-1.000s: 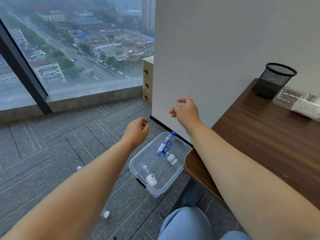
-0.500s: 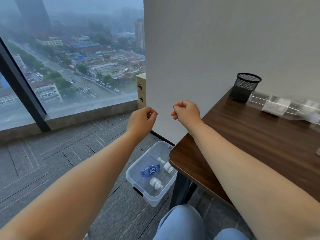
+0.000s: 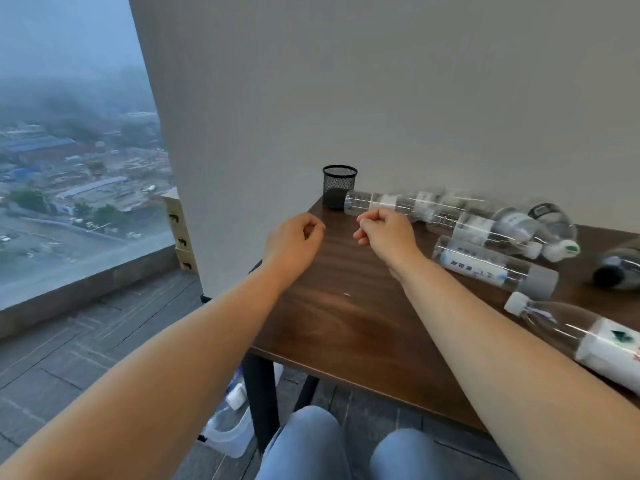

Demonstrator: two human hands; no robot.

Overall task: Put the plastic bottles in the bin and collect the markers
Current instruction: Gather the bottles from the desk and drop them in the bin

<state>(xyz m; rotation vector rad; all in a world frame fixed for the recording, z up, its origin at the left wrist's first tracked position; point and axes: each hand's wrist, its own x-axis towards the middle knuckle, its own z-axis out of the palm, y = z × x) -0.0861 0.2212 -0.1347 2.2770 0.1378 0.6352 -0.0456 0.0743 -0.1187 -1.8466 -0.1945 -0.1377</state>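
Note:
Several clear plastic bottles lie on their sides on the brown wooden table (image 3: 332, 327). One long bottle (image 3: 381, 201) rests by the wall, a grey-capped bottle (image 3: 491, 265) lies mid-right, and a white-capped bottle (image 3: 581, 334) is nearest me. My left hand (image 3: 294, 242) and my right hand (image 3: 388, 233) hover over the table's left part, fingers curled, nothing in either. The right hand is just in front of the long bottle. The clear bin (image 3: 230, 434) shows partly on the floor under the table's corner, with a bottle in it. No markers are visible.
A black mesh pen cup (image 3: 338, 185) stands at the table's far left corner against the grey wall. A black table leg (image 3: 261, 396) stands in front of the bin. My knees in blue jeans are at the bottom. A large window lies to the left.
My view has swung right and up from the floor bin to the tabletop. Both hands rose from above the bin to over the table and stayed curled and empty.

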